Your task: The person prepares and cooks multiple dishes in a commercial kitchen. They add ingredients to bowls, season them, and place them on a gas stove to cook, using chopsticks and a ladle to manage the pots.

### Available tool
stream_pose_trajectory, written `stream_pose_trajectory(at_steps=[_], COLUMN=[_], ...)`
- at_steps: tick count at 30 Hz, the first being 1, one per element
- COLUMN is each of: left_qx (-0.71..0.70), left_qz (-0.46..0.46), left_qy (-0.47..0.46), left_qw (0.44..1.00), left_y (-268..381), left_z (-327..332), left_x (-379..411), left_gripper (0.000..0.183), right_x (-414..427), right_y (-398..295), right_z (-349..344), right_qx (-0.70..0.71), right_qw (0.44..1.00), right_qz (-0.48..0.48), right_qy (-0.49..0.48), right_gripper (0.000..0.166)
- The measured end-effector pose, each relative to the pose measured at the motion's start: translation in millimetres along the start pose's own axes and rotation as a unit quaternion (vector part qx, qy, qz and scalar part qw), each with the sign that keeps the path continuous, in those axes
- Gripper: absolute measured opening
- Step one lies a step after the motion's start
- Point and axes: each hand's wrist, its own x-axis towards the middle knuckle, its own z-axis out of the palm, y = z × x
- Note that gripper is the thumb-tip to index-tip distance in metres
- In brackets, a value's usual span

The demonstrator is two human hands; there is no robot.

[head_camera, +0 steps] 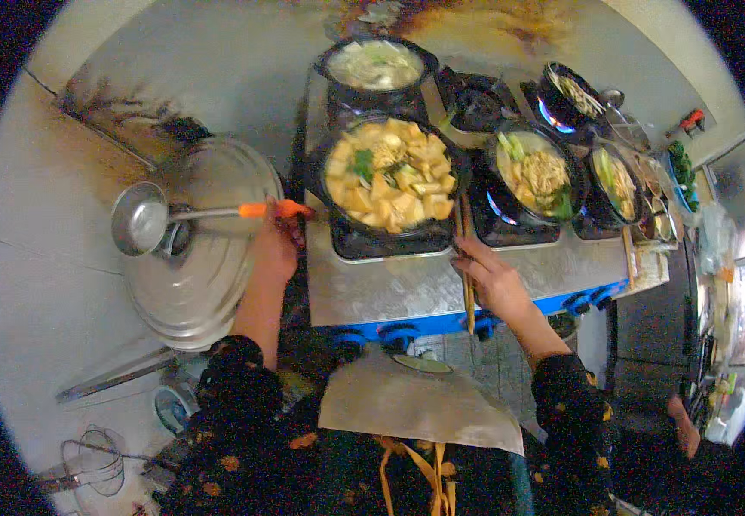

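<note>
My left hand point(281, 235) grips the orange handle of a metal ladle point(142, 220). The ladle's bowl is over a large round metal lid point(198, 290) with a dark knob, left of the stove. Between the fingers of my right hand point(493, 276) is a pair of long wooden chopsticks point(467, 284), at the stove's front edge. Just left of their upper ends sits a black pot point(328, 213) filled with pale yellow chunks point(404, 209), noodle-like strands and green leaves. The chopsticks' tips are too blurred to tell if they touch the pot.
Behind stands another pot of pale broth point(375, 64). To the right, pots of noodles and greens point(540, 171), point(614, 180) and a farther pot point(572, 93) sit on burners; blue flames point(501, 209) show. Blue trim with knobs point(398, 334) lines the stove's front. Another person's hand point(685, 426) appears lower right.
</note>
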Motion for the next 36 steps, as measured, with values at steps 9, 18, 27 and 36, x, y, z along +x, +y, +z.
stream_pose_trajectory(at_steps=[9, 18, 27, 36], left_qx=[0.525, 0.619, 0.386, 0.413], left_qz=[0.304, 0.286, 0.278, 0.071], left_qy=[-0.02, 0.151, 0.231, 0.048], left_qw=[0.795, 0.716, 0.849, 0.907], left_y=[-39.4, -121.0, -143.5, -271.0], left_z=[-48.9, -28.1, -23.1, -73.6], left_x=[-156.7, -205.0, -212.8, -313.8], left_gripper=[0.024, 0.029, 0.023, 0.03], right_x=[-24.0, -75.0, -156.8, -202.8], right_y=[-22.8, -35.8, -29.8, -57.3], right_z=[-9.7, -18.8, -23.9, 23.3], right_qx=[0.098, 0.257, 0.318, 0.288], right_qw=[0.993, 0.965, 0.938, 0.907], right_qz=[0.021, -0.038, -0.088, -0.134], right_qy=[0.067, 0.024, -0.108, -0.275], right_gripper=[0.042, 0.035, 0.032, 0.03])
